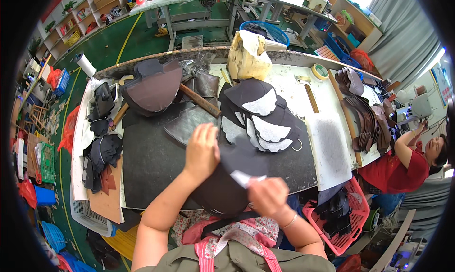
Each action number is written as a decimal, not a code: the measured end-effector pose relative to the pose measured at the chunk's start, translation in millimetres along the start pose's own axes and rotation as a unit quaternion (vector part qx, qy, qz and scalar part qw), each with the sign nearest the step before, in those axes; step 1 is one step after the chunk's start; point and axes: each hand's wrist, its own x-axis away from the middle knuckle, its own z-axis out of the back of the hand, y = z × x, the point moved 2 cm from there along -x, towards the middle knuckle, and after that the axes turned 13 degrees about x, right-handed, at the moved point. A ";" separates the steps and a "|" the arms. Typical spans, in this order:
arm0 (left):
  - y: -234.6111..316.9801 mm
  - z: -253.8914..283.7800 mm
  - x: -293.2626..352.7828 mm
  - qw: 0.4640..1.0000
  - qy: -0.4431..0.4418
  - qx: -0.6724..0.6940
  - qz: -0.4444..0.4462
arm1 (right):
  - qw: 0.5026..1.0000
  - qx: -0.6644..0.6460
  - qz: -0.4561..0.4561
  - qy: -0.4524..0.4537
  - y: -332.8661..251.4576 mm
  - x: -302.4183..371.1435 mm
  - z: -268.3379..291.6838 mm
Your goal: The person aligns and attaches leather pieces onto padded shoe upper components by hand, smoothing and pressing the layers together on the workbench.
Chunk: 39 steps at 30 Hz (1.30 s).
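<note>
Between my hands, near the table's front edge, lies a dark curved sheet piece (220, 191), its far part smeared by motion. My left hand (203, 151) is over its left side, fingers stretched forward and close together, nothing visible in them. My right hand (268, 195), blurred, is closed at the right edge. A small white piece (241, 178) shows at its fingertips; whether it joins the dark piece I cannot tell. Beyond them, several black pieces with white backing (268, 125) lie fanned out. A hammer (201, 100) and a shiny dark piece (186, 125) lie farther left.
Stacked brown and black pieces (154, 89) cover the back left of the black mat (151, 163). A yellowed container (244, 59) and tape roll (320, 71) stand at the back. A pink basket (356, 224) is low right; a co-worker in red (393, 172) sits beyond.
</note>
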 end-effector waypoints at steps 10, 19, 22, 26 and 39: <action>-72.9 18.5 -2.3 0.986 0.089 0.100 0.103 | 0.941 -0.229 -0.016 -0.250 -43.0 -15.9 -13.3; 15.6 32.6 23.7 0.609 0.203 0.715 0.275 | 0.565 -0.611 -0.540 -0.126 -29.9 -20.1 -48.5; 35.7 28.7 36.4 0.540 0.229 0.759 0.284 | 0.484 -0.661 -0.552 -0.157 -33.4 -13.0 -49.9; 41.9 13.1 48.7 0.569 0.260 0.733 0.267 | 0.431 -0.677 -0.571 -0.173 -28.8 6.7 -39.9; 84.1 9.2 85.2 0.978 -0.135 0.045 -0.150 | 0.737 -0.332 -0.587 -0.038 61.4 51.3 109.5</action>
